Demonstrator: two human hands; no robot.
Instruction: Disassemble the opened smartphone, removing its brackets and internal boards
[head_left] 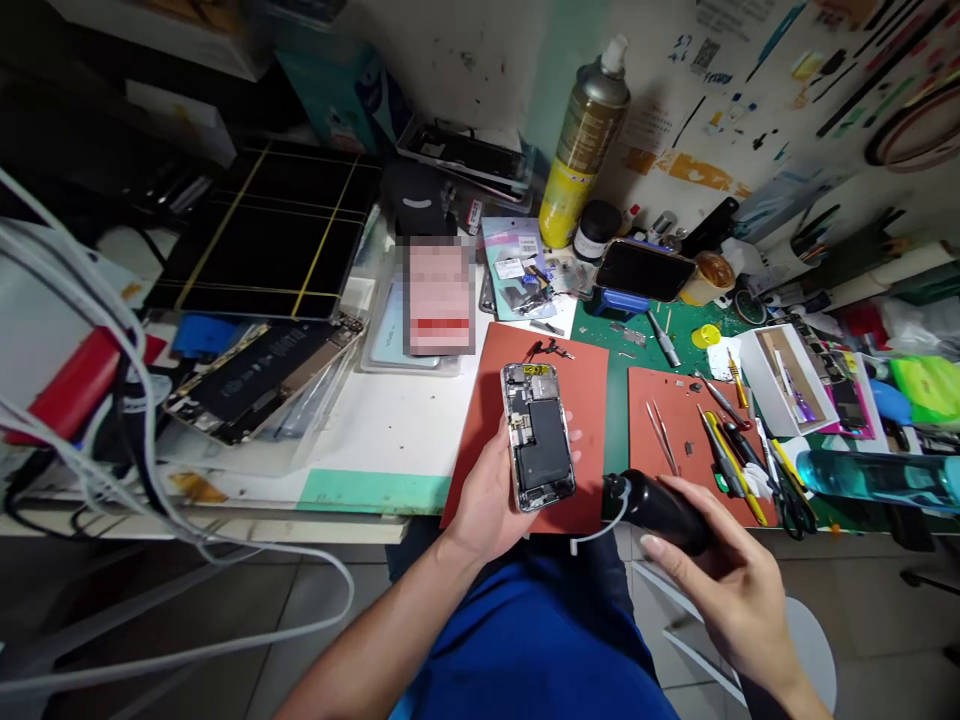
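Note:
An opened smartphone (547,445) lies in my left hand (487,490), its battery and circuit boards facing up. The fingers wrap around its left and lower edges, above a reddish-brown mat (480,440). To the right, my right hand (727,570) grips a black bottle (664,512), tilted on its side, with a thin bent white spout pointing down and left. The spout's tip is apart from the phone, below its lower right corner. Small dark parts (551,350) rest on the mat just beyond the phone's top.
A second reddish-brown mat (645,420) carries tweezers (661,437), several screwdrivers and scissors (795,510). Behind stand a yellow spray can (581,150) and a phone on a blue stand (619,300). Left are a large dark panel (270,225), another opened device (262,375) and loose white cables (150,440).

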